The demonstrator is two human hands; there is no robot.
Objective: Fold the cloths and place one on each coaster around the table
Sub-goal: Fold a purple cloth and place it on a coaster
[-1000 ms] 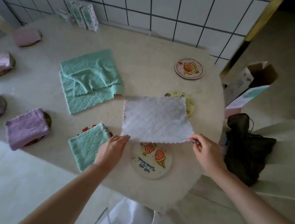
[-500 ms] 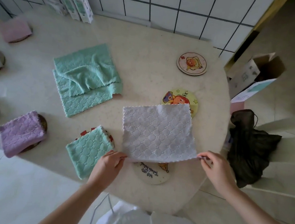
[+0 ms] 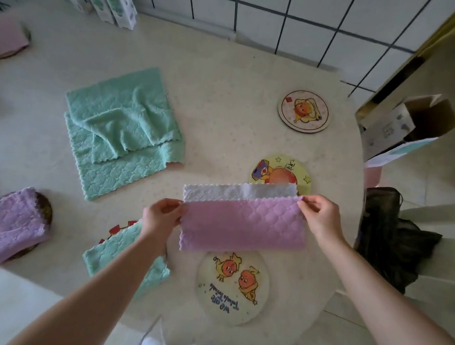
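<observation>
Mid-fold on the purple cloth [image 3: 243, 226], near right of the counter [image 3: 228, 90]. Left hand [image 3: 162, 217] pinching the left corner, right hand [image 3: 320, 217] pinching the right corner, each grip closed on the cloth's near edge and carrying it over toward the far edge, so the pale underside shows only as a strip along the far side. Held at both corners, likely to keep the edges square for a clean halving. Positioned just beyond the bare near coaster [image 3: 231, 285], probably its destination. Two more bare coasters: one [image 3: 280, 172] partly hidden behind the cloth, one [image 3: 304, 111] farther off. Unfolded green cloths [image 3: 122, 130] heaped at centre left, waiting. Folded green cloth [image 3: 122, 256] and folded purple cloth [image 3: 3, 232] already resting on coasters to the near left.
</observation>
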